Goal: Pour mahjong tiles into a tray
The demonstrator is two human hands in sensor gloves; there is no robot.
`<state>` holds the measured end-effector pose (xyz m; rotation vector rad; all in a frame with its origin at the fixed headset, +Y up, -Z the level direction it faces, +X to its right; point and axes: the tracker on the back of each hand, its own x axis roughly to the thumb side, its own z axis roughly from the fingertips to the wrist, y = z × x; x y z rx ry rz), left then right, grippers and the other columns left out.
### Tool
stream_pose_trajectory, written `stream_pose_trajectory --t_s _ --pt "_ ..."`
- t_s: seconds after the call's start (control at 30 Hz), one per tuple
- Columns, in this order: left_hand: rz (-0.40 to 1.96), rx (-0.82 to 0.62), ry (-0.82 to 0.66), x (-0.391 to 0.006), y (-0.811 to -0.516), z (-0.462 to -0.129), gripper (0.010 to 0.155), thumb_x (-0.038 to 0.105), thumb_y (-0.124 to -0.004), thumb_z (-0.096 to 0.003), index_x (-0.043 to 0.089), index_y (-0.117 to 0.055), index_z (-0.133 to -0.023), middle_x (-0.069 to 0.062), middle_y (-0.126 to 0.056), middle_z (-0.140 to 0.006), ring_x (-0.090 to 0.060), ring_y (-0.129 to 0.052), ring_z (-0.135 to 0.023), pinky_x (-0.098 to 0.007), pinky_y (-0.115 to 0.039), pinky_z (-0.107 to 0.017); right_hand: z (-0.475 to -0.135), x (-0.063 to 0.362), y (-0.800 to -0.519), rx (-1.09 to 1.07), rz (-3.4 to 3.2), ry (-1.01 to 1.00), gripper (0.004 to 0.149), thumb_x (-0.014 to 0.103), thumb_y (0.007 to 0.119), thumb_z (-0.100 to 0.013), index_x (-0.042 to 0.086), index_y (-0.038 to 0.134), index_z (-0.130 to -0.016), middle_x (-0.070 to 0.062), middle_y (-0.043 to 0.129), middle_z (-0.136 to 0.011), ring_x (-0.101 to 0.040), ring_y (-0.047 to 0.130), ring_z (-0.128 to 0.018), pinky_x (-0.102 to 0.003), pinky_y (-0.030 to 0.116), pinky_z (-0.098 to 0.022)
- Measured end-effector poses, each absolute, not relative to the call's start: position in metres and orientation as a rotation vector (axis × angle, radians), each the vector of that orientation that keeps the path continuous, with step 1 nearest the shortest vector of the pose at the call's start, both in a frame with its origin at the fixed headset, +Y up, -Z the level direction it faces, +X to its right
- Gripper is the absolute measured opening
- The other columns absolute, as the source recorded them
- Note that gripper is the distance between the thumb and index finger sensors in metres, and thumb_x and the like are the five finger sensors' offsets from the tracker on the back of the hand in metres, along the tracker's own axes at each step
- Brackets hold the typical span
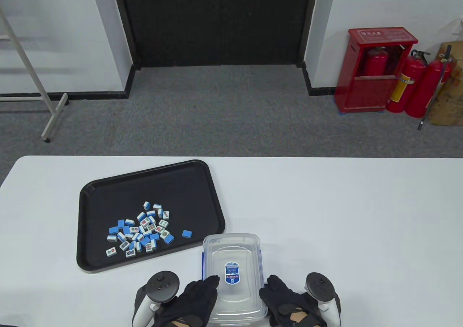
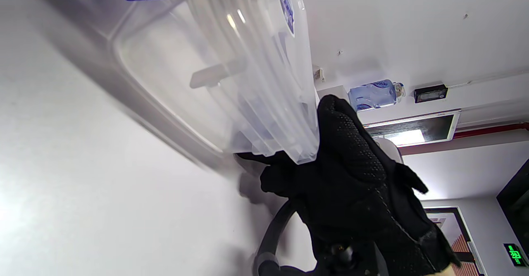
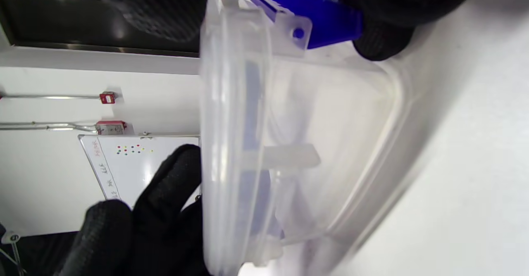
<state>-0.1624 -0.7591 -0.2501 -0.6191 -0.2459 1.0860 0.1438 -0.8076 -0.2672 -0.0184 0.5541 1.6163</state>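
1. The black tray (image 1: 105, 193) lies on the white table (image 1: 343, 215), well to the left of and beyond the two hands. The mahjong tiles (image 1: 143, 231) sit in a loose heap on its near half, some blue backs up, some faces up. One blue tile (image 1: 187, 234) lies apart on the heap's right, near the tray's rim.

2. The left hand (image 1: 197, 300) lies on the left side of the clear plastic container (image 1: 233, 254), fingertips reaching onto the lid beside its blue label (image 1: 232, 272). In the left wrist view the gloved fingers (image 2: 347, 160) wrap over the container's edge (image 2: 264, 102), so the hand holds it; how firmly cannot be told.

3. The container stands on the table between the two hands, just right of the tray's near right corner, lid on; no tiles are visible inside it.

4. The right hand (image 1: 285, 300) grips the container's right side. In the right wrist view its fingers (image 3: 384, 28) press on a blue latch (image 3: 318, 22) at the lid's edge, with the thumb (image 3: 161, 3) on top of the lid.
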Motion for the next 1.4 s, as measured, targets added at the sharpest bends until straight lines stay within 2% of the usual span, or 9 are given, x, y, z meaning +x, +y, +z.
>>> stream_pose_trajectory --t_s 0.17,0.4,0.6,0.8,0.87,1.03,1.2,1.4 --pt "1.087 -0.62 -0.247 -0.162 -0.759 -0.25 0.067 0.057 -0.05 -0.0566 0.026 -0.036 -0.114 -0.028 -0.021 -0.109 -0.051 -0.01 -0.099 -0.063 -0.017 -0.062 -0.27 0.147 -0.81 -0.074 1.582 0.539 0.087 0.041 0.082 -0.04 -0.004 0.032 -0.096 -0.034 0.058 -0.091 -0.049 0.078 -0.055 -0.045 0.073 -0.03" --pt "1.074 -0.615 -0.25 -0.16 -0.76 -0.249 0.067 0.057 -0.05 -0.0566 0.026 -0.034 -0.114 -0.028 -0.019 -0.109 -0.051 -0.009 -0.099 -0.063 -0.016 -0.062 -0.272 0.153 -0.806 -0.117 1.636 0.534 0.093 0.041 0.088 -0.036 -0.001 0.031 -0.098 -0.032 0.058 -0.08 -0.042 0.074 -0.051 -0.042 0.069 -0.032" --pt "1.071 -0.613 -0.25 -0.16 -0.761 -0.249 0.067 0.057 -0.05 -0.0567 0.026 -0.034 -0.114 -0.028 -0.019 -0.109 -0.051 -0.009 -0.099 -0.063 -0.016 -0.062 -0.273 0.156 -0.79 -0.069 1.659 0.449 0.081 0.037 0.084 -0.038 -0.002 0.043 -0.096 -0.024 0.071 -0.067 -0.036 0.08 -0.044 -0.043 0.071 -0.027" --pt "1.075 -0.614 -0.248 -0.159 -0.761 -0.249 0.067 0.057 -0.05 -0.0566 0.027 -0.034 -0.114 -0.028 -0.018 -0.109 -0.051 -0.008 -0.099 -0.063 -0.016 -0.062 -0.269 0.15 -0.783 0.035 1.809 0.385 0.075 0.041 0.082 -0.04 0.001 0.052 -0.096 -0.025 0.071 -0.067 -0.038 0.08 -0.043 -0.044 0.071 -0.027" --pt "1.077 -0.613 -0.246 -0.159 -0.761 -0.249 0.067 0.057 -0.05 -0.0567 0.027 -0.035 -0.114 -0.028 -0.019 -0.109 -0.05 -0.009 -0.099 -0.063 -0.016 -0.062 -0.267 0.146 -0.781 0.082 1.885 0.357 0.079 0.044 0.081 -0.04 0.0 0.05 -0.097 -0.027 0.07 -0.069 -0.039 0.08 -0.044 -0.044 0.071 -0.027" --pt "1.06 -0.601 -0.244 -0.157 -0.761 -0.248 0.066 0.056 -0.052 -0.0565 0.027 -0.036 -0.114 -0.027 -0.02 -0.11 -0.05 -0.009 -0.1 -0.063 -0.017 -0.063 -0.262 0.131 -0.787 0.099 1.95 0.37 0.089 0.048 0.08 -0.04 -0.001 0.033 -0.098 -0.031 0.066 -0.077 -0.042 0.079 -0.05 -0.047 0.072 -0.029" --pt "1.059 -0.601 -0.246 -0.156 -0.761 -0.248 0.066 0.056 -0.053 -0.0564 0.027 -0.036 -0.114 -0.027 -0.019 -0.11 -0.049 -0.009 -0.1 -0.063 -0.019 -0.063 -0.259 0.127 -0.789 0.053 1.886 0.34 0.087 0.043 0.08 -0.041 0.0 0.029 -0.097 -0.036 0.066 -0.077 -0.045 0.08 -0.045 -0.047 0.072 -0.026" --pt "1.036 -0.598 -0.25 -0.154 -0.761 -0.247 0.066 0.056 -0.053 -0.0564 0.028 -0.035 -0.114 -0.027 -0.018 -0.11 -0.05 -0.009 -0.099 -0.063 -0.021 -0.063 -0.257 0.121 -0.785 0.101 1.97 0.322 0.082 0.042 0.073 -0.044 0.003 0.024 -0.097 -0.037 0.064 -0.072 -0.044 0.078 -0.042 -0.044 0.072 -0.024"
